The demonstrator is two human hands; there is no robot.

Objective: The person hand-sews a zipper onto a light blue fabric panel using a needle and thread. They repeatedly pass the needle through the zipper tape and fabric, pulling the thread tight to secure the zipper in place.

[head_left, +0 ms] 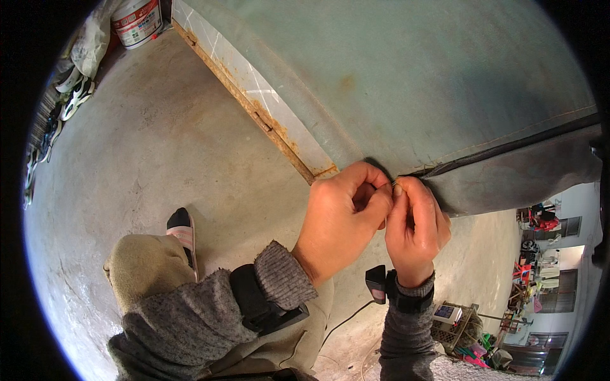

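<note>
A large grey-green fabric cover [406, 76] fills the top right, with a stitched seam along its near side. Below that seam run a black trim strip [508, 145] and a dark grey flap [515, 181]. At the near corner of the cover, my left hand [340, 219] and my right hand [416, 228] meet, fingertips nearly touching. Both are closed in a pinch. Between the fingertips shows something tiny and thin, too small to name. A bit of black material sticks up behind my left fingers.
A rusty metal edge [254, 117] borders the cover's left side. Shoes [77, 98] and a white-and-red bucket [136, 28] stand far left. My slippered foot [182, 232] rests on the concrete floor [159, 133]. At lower right sits a crate [454, 333] of odds and ends.
</note>
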